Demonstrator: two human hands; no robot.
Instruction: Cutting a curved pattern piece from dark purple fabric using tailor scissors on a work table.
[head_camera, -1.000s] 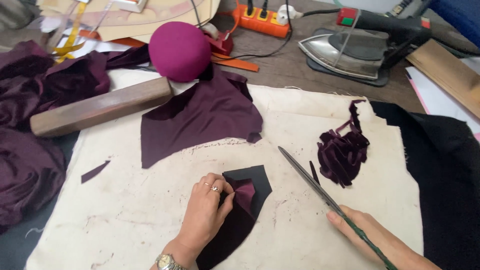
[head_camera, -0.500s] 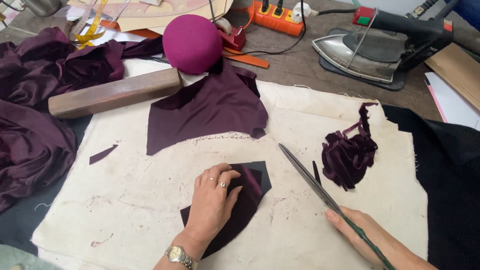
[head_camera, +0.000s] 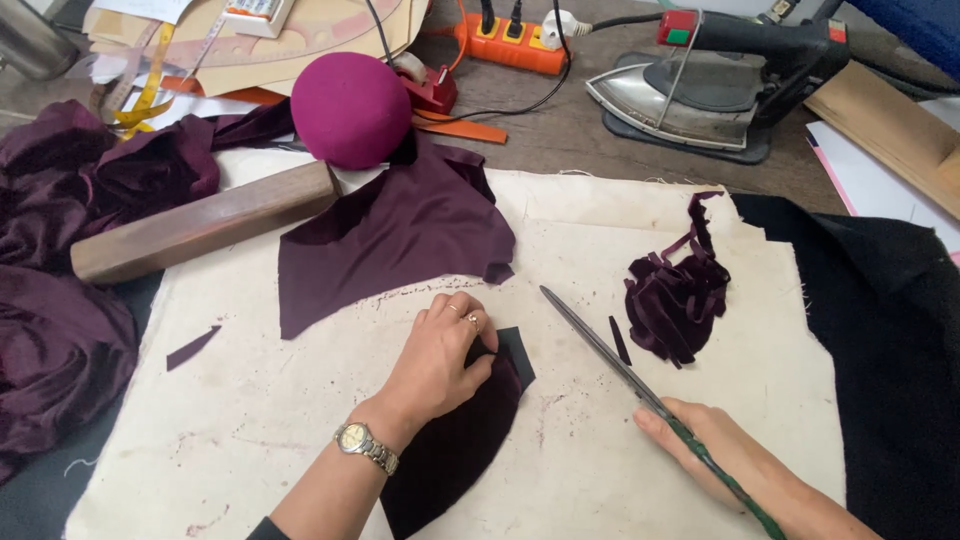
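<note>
Two hands in view. My left hand (head_camera: 435, 360) presses flat, fingers spread, on the upper end of a curved dark-plum velvet piece (head_camera: 450, 450); its lower end is cut off by the frame edge, and my palm hides its top corner. My right hand (head_camera: 705, 440), at 3 o'clock from the piece and apart from it, is closed around the handle of long scissors (head_camera: 600, 350), blades nearly shut, tips toward 11 o'clock. Velvet trimmings (head_camera: 675, 295) lie at 1 o'clock on the cream cloth (head_camera: 260, 420) covering the surface.
</note>
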